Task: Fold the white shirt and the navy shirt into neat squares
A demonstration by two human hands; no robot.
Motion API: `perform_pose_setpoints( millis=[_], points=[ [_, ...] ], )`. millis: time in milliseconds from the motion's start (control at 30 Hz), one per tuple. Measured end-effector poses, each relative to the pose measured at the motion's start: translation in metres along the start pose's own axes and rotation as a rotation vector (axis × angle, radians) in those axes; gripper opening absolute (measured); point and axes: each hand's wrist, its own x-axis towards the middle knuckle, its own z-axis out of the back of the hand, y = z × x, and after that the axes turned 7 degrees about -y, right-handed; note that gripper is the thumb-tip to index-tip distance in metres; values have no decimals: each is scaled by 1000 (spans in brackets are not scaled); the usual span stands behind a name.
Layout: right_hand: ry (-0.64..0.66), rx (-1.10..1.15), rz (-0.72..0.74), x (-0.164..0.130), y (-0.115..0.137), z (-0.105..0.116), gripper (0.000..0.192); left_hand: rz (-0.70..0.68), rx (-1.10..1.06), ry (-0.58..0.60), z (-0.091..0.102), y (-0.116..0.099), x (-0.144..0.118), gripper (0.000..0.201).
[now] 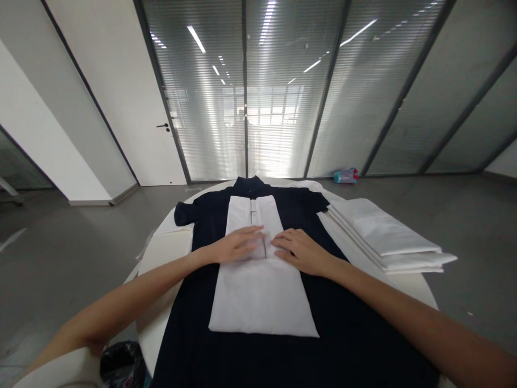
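Observation:
A dark navy short-sleeved shirt (pixel 194 318) lies spread on the round white table, collar at the far side. On top of it rests a white folded piece (pixel 262 302), cloth by its look, with two flaps meeting at a slit in its upper middle. My left hand (pixel 238 244) is over the left flap, fingers stretched out and a little blurred. Over the right flap is my right hand (pixel 301 249), its fingers spread and slightly bent. Neither hand grips anything, and whether the fingertips press on the white piece is hard to see.
Several folded white pieces (pixel 388 229) are stacked at the table's right, some corners overhanging the edge. The white tabletop (pixel 155 318) shows at the left. Below it stands a bin with a black bag (pixel 122 364). A blue-and-red bundle (pixel 346 176) lies by the glass partition.

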Motion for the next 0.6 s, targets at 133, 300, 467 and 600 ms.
perform_pose_setpoints(
  millis=[133, 300, 467, 600],
  points=[
    [-126, 256, -367, 49, -37, 5, 23, 557, -329, -586, 33, 35, 44, 27],
    [-228, 771, -1003, 107, -74, -9, 45, 935, -601, -671, 61, 83, 79, 38],
    [-227, 760, -1187, 136, -89, -31, 57, 1029, -610, -698, 59, 112, 90, 40],
    [-194, 653, -1222, 146, -100, -44, 40, 1066, -490, -683, 52, 132, 100, 31]
  ],
)
